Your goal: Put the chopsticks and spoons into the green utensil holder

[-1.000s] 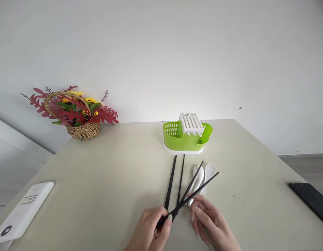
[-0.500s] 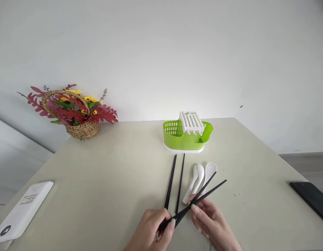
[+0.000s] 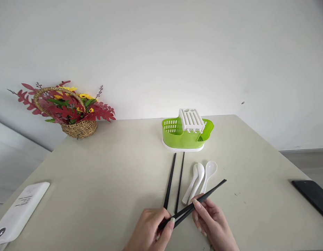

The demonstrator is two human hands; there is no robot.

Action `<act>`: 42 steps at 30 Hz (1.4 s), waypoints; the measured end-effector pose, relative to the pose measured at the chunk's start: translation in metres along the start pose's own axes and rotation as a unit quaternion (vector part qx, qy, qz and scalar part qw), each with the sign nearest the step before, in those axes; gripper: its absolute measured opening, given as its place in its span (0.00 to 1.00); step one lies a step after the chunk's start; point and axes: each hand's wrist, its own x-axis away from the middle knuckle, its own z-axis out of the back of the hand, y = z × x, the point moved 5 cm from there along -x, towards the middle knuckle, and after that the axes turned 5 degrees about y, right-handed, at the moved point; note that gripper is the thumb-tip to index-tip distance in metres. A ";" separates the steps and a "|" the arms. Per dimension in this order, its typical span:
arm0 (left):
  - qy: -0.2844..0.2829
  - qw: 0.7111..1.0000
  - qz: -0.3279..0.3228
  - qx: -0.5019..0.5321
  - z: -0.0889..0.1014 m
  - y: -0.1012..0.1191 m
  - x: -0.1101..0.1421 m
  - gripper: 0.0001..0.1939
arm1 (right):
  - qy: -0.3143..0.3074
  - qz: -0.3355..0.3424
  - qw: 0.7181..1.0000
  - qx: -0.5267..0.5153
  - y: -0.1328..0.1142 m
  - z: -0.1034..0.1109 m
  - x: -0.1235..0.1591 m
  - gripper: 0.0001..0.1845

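Two black chopsticks [image 3: 212,191] are held between my hands, their thin tips together at the right and their thick ends slightly apart. My left hand [image 3: 153,228] is closed on the thick end of one. Thumb and fingers of my right hand [image 3: 211,218] pinch both sticks near the middle. Beyond my left hand, more black chopsticks [image 3: 170,183] lie on the table, with a single chopstick [image 3: 180,181] beside them. Three white spoons lie just past my right hand: two side by side [image 3: 198,177], the third spoon [image 3: 210,169] bowl up.
A green utensil basket [image 3: 174,141] with a white slotted holder [image 3: 192,119] stands at the table's back. A wicker flower basket [image 3: 80,129] is at the back left. A white device [image 3: 22,209] lies on the left, a black phone [image 3: 312,195] on the right.
The chopsticks' thin tips were spread apart and have come together. My right hand still pinches them, my left hand keeps its grip. The view has shifted slightly.
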 end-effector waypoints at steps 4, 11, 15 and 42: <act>0.015 0.999 -0.031 0.040 -0.001 0.002 -0.005 0.18 | 0.052 -0.014 0.998 -0.041 -0.005 -0.002 0.003 0.26; 0.032 0.995 -0.058 0.077 -0.001 0.004 -0.010 0.17 | 0.098 -0.019 0.990 -0.094 -0.012 -0.006 0.005 0.24; 0.047 0.994 -0.058 0.082 0.000 0.000 -0.008 0.18 | 0.111 -0.017 0.989 -0.096 -0.013 -0.006 0.007 0.25; 0.038 0.996 -0.059 0.052 -0.001 -0.005 0.000 0.20 | 0.110 -0.020 0.985 -0.133 -0.008 -0.001 0.006 0.22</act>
